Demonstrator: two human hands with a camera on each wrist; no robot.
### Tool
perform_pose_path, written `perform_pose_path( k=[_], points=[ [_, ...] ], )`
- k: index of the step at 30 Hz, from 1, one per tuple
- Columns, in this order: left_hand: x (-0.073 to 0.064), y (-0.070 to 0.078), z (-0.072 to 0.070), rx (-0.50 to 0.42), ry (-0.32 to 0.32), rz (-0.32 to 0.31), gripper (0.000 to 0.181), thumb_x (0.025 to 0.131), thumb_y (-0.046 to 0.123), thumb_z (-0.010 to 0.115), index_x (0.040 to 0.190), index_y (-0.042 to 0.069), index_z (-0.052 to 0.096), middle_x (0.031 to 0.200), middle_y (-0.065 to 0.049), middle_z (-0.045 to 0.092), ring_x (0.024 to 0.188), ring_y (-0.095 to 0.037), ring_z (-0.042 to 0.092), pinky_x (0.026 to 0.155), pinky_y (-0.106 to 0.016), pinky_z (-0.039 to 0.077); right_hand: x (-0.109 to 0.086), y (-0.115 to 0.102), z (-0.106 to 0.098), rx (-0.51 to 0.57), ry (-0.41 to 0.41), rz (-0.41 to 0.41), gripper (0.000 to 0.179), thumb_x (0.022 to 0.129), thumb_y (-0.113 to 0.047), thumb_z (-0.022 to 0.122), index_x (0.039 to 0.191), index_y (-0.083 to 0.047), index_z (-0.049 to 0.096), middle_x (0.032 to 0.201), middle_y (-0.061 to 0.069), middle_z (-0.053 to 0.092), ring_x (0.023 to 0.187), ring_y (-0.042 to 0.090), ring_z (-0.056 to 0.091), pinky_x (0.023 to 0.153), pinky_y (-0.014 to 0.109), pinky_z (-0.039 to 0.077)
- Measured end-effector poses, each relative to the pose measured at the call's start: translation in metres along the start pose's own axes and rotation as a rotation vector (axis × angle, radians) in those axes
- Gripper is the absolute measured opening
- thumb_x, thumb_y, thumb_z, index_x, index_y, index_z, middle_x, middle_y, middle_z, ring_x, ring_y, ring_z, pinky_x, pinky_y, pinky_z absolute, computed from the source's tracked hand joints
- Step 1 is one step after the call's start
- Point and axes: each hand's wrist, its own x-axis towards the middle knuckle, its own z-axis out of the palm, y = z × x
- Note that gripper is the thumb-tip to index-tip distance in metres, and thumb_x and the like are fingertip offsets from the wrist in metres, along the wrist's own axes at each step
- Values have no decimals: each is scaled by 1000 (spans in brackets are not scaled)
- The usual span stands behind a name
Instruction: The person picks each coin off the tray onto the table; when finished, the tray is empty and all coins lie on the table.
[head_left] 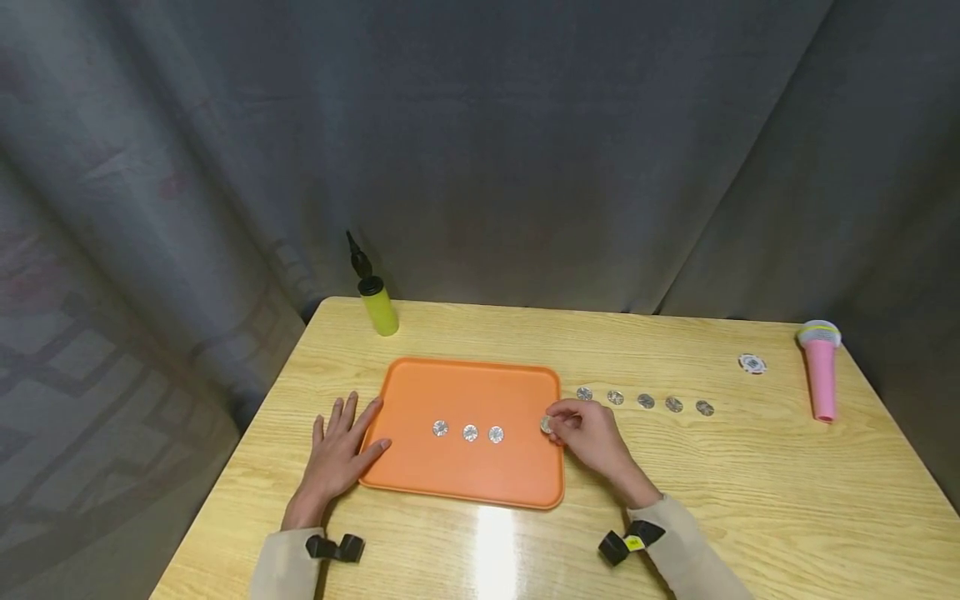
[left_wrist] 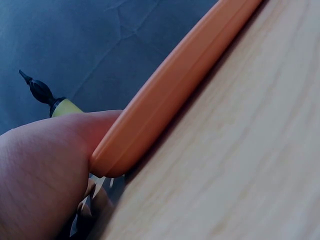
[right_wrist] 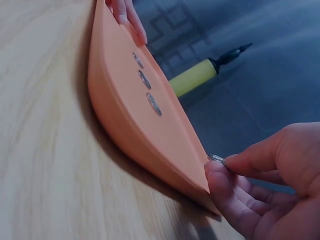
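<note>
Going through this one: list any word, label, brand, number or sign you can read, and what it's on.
No text can be read in any view.
Yellow label on the black wrist mount: marks too small to read.
White patterned chip: centre marking too small.
Three silver coins on the tray, coin in the right hand, row of five coins: faces too small.

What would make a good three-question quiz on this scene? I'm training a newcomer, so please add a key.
1. How many coins lie on the tray, untouched by a hand?
2. True or false: the right hand holds nothing.
3. In the head view, what lies to the right of the chip: (a) pump, (b) microphone, (c) tray?

Key:
1. Three.
2. False; it pinches a coin.
3. b, the microphone.
</note>
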Motion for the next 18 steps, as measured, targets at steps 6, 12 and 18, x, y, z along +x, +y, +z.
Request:
perform_pose_path(
  k=[6,12,18],
  points=[
    [0,0,1,-2,3,0,72,96,46,60,157,19,35,166,-27,17,153,-53,10,115,-74,3,-3,8,-11,1,18,11,13,90,3,67,100,2,75,81,12,75,66,11,70,60,19,56],
    [1,0,2,0,6,2,72,95,46,61,157,17,36,165,-27,18,153,-53,10,115,-74,3,-6,17,-24,3,46,30,15,88,6,66,101,5,73,83,15,74,65,9,69,61,19,57],
    [0,0,1,0,3,-2,72,95,46,60,157,19,35,166,-27,17,153,-53,10,115,-74,3,-10,24,-36,-19,84,39,16,88,8,65,101,7,73,85,17,73,65,7,69,61,19,57]
  ],
)
